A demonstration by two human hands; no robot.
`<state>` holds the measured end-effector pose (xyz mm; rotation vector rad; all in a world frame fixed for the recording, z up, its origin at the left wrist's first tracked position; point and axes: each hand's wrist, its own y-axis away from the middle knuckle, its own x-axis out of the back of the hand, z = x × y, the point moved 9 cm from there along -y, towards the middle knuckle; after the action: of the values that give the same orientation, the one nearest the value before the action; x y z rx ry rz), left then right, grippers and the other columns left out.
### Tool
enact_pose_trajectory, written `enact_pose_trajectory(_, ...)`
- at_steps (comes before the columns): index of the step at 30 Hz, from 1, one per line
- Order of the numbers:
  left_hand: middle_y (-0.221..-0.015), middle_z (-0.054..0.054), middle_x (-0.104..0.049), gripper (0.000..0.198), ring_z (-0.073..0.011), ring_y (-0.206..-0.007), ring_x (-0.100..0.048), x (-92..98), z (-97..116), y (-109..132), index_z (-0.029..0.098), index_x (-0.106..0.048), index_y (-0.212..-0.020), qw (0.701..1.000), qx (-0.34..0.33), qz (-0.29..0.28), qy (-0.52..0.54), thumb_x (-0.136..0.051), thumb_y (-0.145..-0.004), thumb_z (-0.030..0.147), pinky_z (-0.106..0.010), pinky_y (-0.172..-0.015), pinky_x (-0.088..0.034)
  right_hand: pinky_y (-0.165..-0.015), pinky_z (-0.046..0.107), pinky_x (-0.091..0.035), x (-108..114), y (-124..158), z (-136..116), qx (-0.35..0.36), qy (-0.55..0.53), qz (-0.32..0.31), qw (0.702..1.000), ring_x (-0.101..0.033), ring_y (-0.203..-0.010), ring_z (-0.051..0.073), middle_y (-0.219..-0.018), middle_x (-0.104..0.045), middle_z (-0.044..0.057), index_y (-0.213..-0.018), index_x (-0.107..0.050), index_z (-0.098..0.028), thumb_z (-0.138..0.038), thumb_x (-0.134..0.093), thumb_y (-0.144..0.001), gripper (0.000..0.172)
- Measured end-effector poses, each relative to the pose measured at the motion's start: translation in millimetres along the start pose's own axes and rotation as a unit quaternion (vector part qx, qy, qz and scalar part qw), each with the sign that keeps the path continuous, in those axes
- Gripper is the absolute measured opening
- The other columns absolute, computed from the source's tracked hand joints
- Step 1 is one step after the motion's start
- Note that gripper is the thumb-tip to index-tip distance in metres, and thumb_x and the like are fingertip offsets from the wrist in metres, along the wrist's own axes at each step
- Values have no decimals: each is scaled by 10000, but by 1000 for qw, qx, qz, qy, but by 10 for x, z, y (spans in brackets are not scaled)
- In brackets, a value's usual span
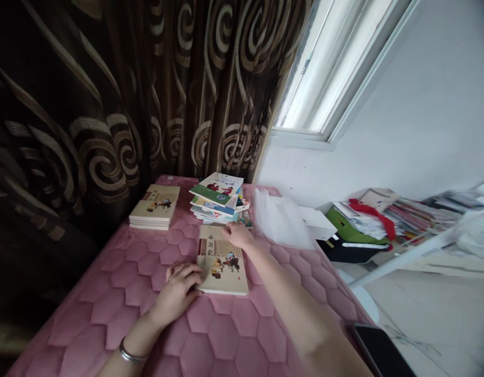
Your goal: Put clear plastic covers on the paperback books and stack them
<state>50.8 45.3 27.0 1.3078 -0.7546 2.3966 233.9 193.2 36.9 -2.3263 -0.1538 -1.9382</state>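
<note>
A cream-coloured book (221, 272) with a painted figure scene and dark title characters lies flat on the pink quilted surface in front of me. My left hand (182, 284) grips its lower left edge with bent fingers, the thumb near the bottom corner. A silver bracelet circles that wrist. At the book's upper right, my right hand (237, 234) holds the top edge, its fingertips partly hidden. To the left sits a neat stack of matching books (154, 207). Just beyond the held book is a loose pile of thin booklets (218, 195), a green-and-white one on top.
Translucent plastic sleeves (281, 217) lie right of the booklets, beside a white box (317, 222). A dark phone (381, 350) is at the near right edge. Papers fill a green and black bin (354, 230) at right. A patterned curtain (179, 94) hangs behind.
</note>
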Motion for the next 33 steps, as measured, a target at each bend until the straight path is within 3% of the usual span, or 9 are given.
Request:
enact_pose_trajectory(14,-1182,-9,-648,194,-225,-1152,-537,24,-90,13,250,-621,-857,1000,21,-14,4,-580,-769,82,-471,-1026,-259,-905,426,-402,2,-24,14,-28,34,-49,998,-560,-1119,304,-1152,-655,156,-1054,-652,-159,-437,-399,-907,403)
enact_pose_trajectory(17,-1160,-15,-663,260,-226,-1128,-556,109,-253,16,255,-636,-861,999,45,18,1,-520,-763,45,-488,-1022,-295,-915,442,-394,34,136,81,-38,49,-48,997,-594,-1066,314,-1113,-664,196,-1041,-663,-116,-440,-384,-914,446)
enact_pose_trajectory(20,-1147,-41,-653,281,-234,-1077,-580,233,-483,25,245,-636,-877,991,100,86,-1,-470,-765,48,-460,-956,-403,-901,429,-404,36,432,206,-58,59,-43,996,-610,-1047,313,-1091,-671,200,-1020,-671,-116,-433,-373,-922,446)
enact_pose_trajectory(25,-946,-91,-647,264,-245,-888,-648,349,-660,104,203,-576,-982,961,183,207,-16,-436,-784,98,-384,-819,-514,-711,339,-463,-42,946,429,-119,42,-22,992,-672,-892,281,-939,-717,155,-950,-672,-159,-500,-340,-931,476)
enact_pose_trajectory(29,-797,-75,-668,224,-229,-709,-684,185,-660,136,185,-510,-1013,955,246,166,9,-391,-834,121,-335,-653,-519,-678,285,-447,-26,1109,477,-139,17,39,989,-674,-854,246,-849,-732,114,-849,-684,-180,-471,-404,-923,411)
enact_pose_trajectory(33,-810,-95,-692,203,-246,-737,-702,120,-660,102,181,-480,-1029,951,262,146,70,-416,-837,168,-341,-653,-528,-669,265,-429,-24,1147,478,-125,-9,56,991,-674,-811,225,-787,-735,85,-745,-694,-196,-442,-454,-913,383)
